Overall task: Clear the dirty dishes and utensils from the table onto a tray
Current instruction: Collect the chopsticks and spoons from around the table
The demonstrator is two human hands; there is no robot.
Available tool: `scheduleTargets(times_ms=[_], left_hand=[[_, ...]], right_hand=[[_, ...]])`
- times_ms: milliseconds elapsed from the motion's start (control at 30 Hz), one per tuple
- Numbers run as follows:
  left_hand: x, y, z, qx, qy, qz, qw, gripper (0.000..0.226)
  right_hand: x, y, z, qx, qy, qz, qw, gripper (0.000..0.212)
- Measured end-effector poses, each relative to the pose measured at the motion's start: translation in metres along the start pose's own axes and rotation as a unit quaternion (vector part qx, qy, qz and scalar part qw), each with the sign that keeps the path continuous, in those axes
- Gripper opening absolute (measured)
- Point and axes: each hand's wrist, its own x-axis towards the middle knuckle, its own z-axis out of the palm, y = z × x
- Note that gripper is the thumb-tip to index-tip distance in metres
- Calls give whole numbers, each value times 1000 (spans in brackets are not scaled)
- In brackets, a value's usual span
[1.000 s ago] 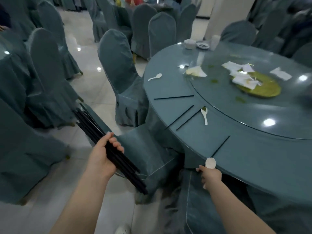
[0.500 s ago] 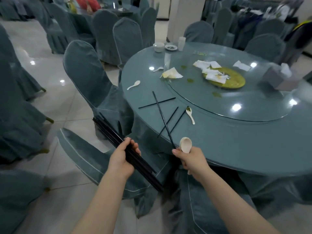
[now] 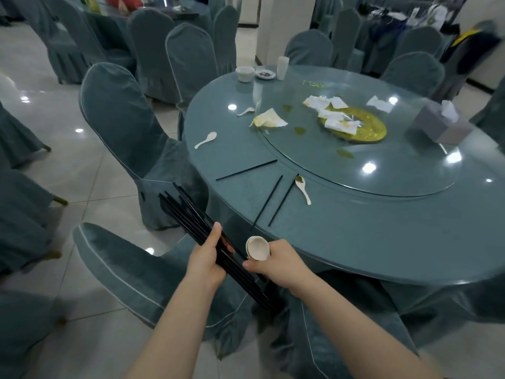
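Observation:
My left hand (image 3: 206,259) grips a bundle of several black chopsticks (image 3: 191,217) in front of the round blue-green table (image 3: 369,239). My right hand (image 3: 276,265) holds stacked white spoons (image 3: 257,248) and touches the bundle beside my left hand. On the table lie a single black chopstick (image 3: 246,170), a pair of chopsticks (image 3: 273,202), a dirty white spoon (image 3: 303,187) next to the pair, and two more white spoons (image 3: 206,140) (image 3: 246,111) farther left. A white cup (image 3: 244,73), a small dish (image 3: 265,74) and a glass (image 3: 282,67) stand at the far edge.
A glass turntable (image 3: 396,170) carries a yellow plate (image 3: 363,127) with crumpled napkins (image 3: 325,103) and a grey tissue box (image 3: 440,127). Another napkin (image 3: 269,120) lies at its rim. Covered chairs (image 3: 128,132) (image 3: 142,274) stand close on the left; more tables behind.
My right hand has carried the chopstick it picked up over to the bundle in my left hand. Both hands have come together below the table edge. The view has shifted right.

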Motion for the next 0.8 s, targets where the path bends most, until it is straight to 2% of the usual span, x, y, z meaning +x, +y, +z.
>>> scheduleTargets(times_ms=[167,367,433,600,700,800], left_hand=[[21,-2,18,13,17,-11,1000,13],[81,14,33,-13,57,-19,998,13],[107,20,42,-35,70,-27,997,16],[169,27,75,-39,103,-30,993,22],[197,27,96,13,117,-40,992,28],[213,24,111,114,100,-51,987,34]], right_hand=[[25,9,-12,-23,-32,10,999,30],[82,20,-44,39,-91,33,995,21],[112,35,-62,42,-49,60,996,30],[193,84,-125,-57,88,114,988,20],[239,109,-156,-124,110,135,977,14],[275,121,-170,-167,144,146,964,10]])
